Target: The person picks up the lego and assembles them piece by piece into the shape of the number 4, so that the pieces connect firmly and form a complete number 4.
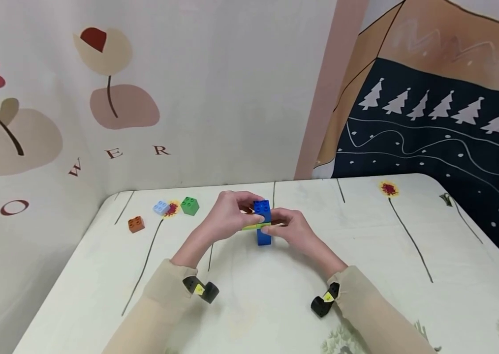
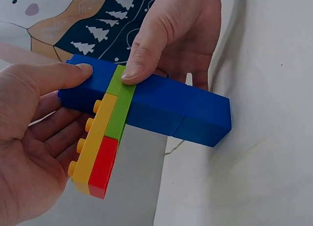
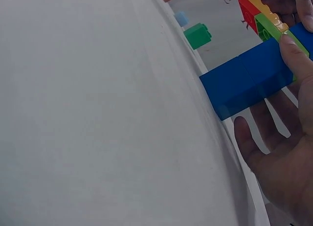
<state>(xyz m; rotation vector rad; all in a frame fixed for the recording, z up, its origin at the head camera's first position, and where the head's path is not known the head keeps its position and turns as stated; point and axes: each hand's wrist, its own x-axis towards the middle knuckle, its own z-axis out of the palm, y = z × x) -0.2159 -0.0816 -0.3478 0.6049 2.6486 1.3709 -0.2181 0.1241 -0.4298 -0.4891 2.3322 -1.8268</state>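
A stack of blue toy building bricks (image 2: 205, 116) stands upright, its lower end right at the white tablecloth. A thin light green brick (image 2: 122, 99) crosses it below the top blue brick (image 1: 262, 206). From the green one a thin yellow brick (image 2: 95, 143) and a thin red brick (image 2: 104, 165) stick out sideways, toward the left hand. My left hand (image 1: 227, 216) holds the top blue brick between thumb and fingers. With its thumb on the green brick's edge, my right hand (image 1: 296, 228) grips the stack from the other side; its fingers are partly hidden behind the bricks.
On the table's (image 1: 258, 295) back left lie an orange-brown brick (image 1: 136, 224), a light blue brick (image 1: 161, 207) and a green brick (image 1: 190, 206). A printed cloth (image 1: 232, 98) hangs along the table's far edge.
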